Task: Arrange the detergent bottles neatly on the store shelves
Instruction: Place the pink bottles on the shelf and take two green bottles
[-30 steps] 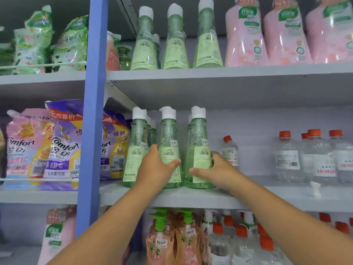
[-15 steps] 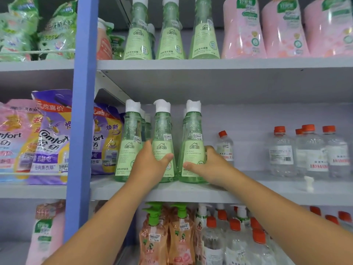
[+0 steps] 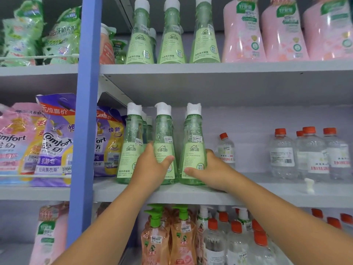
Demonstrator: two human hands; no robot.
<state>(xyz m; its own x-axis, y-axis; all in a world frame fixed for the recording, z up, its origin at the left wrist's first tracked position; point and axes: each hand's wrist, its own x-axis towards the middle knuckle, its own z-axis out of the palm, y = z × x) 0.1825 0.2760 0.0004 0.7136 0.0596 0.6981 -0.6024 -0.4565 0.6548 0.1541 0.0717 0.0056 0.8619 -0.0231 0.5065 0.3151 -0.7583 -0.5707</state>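
Two upright green bottles, caps up: left hand grips the middle bottle, right hand grips the right bottle.

I see purple Comfort pouches left of the blue upright post; a loose white cap lies before clear orange-capped bottles.

On the middle shelf, three green detergent bottles stand upright in a front row. The left hand grips the middle green bottle, thumb across its label. The right hand grips the right green bottle near its base. The left green bottle stands untouched at 9 o'clock of them. Clear orange-capped bottles stand at 3 o'clock.
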